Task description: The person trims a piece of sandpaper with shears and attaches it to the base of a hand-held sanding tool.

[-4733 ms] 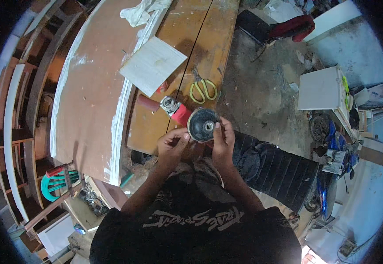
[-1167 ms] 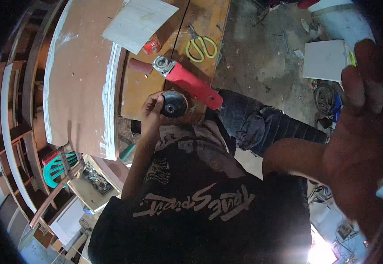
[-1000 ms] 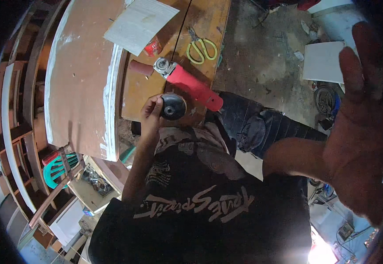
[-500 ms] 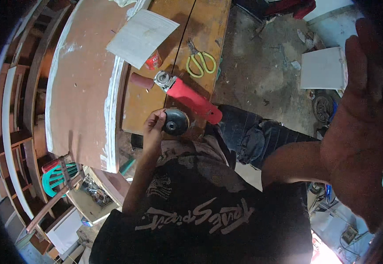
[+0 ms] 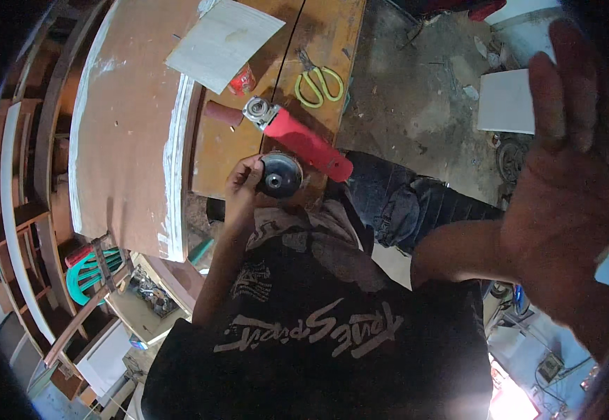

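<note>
My left hand (image 5: 243,176) pinches the edge of a round black backing pad (image 5: 287,168) between thumb and fingers. The pad has a metal hub in its middle and sits low over the near end of the wooden table (image 5: 213,164). Just beyond it lies a red angle grinder (image 5: 304,143), its metal head toward the left, with no disc on it. A brown roll, perhaps sandpaper (image 5: 223,113), is beside the grinder's head. Close to the camera at the right, my right hand (image 5: 563,154) is raised, fingers stretched out and holding nothing.
Yellow-handled scissors (image 5: 318,87) lie beyond the grinder. A pale square sheet (image 5: 224,43) partly covers a red can (image 5: 243,80). A large brown panel with white edges (image 5: 129,126) stands at the left. Below it, an open drawer (image 5: 133,311) holds small hardware.
The pad in my left hand has turned to show more of its face. My right hand has shifted slightly left, still raised. The table things appear slightly higher in the view.
</note>
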The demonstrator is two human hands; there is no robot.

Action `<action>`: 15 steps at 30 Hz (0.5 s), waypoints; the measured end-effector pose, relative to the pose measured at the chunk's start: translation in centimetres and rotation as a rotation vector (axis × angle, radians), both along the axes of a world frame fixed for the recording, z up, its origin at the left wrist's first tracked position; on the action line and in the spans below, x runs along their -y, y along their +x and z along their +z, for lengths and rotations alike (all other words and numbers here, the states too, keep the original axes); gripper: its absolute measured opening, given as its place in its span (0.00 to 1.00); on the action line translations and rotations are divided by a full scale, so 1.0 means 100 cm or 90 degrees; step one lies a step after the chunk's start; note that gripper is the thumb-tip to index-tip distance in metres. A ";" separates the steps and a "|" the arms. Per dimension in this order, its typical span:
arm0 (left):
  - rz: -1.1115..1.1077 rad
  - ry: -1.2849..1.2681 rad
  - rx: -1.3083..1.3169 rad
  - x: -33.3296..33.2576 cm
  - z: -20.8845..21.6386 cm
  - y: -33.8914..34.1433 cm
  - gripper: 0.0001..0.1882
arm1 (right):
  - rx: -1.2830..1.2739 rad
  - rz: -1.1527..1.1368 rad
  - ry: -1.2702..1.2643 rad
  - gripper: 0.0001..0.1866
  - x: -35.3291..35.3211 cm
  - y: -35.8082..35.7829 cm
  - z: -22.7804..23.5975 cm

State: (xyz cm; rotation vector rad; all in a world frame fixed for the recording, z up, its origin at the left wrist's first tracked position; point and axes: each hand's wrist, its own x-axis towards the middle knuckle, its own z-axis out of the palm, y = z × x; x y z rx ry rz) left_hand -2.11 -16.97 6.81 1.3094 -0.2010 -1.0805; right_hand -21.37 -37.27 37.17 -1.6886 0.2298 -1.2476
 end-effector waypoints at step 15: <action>0.013 -0.043 -0.095 -0.002 0.019 0.003 0.13 | -0.658 -0.248 -0.148 0.27 0.042 0.092 -0.335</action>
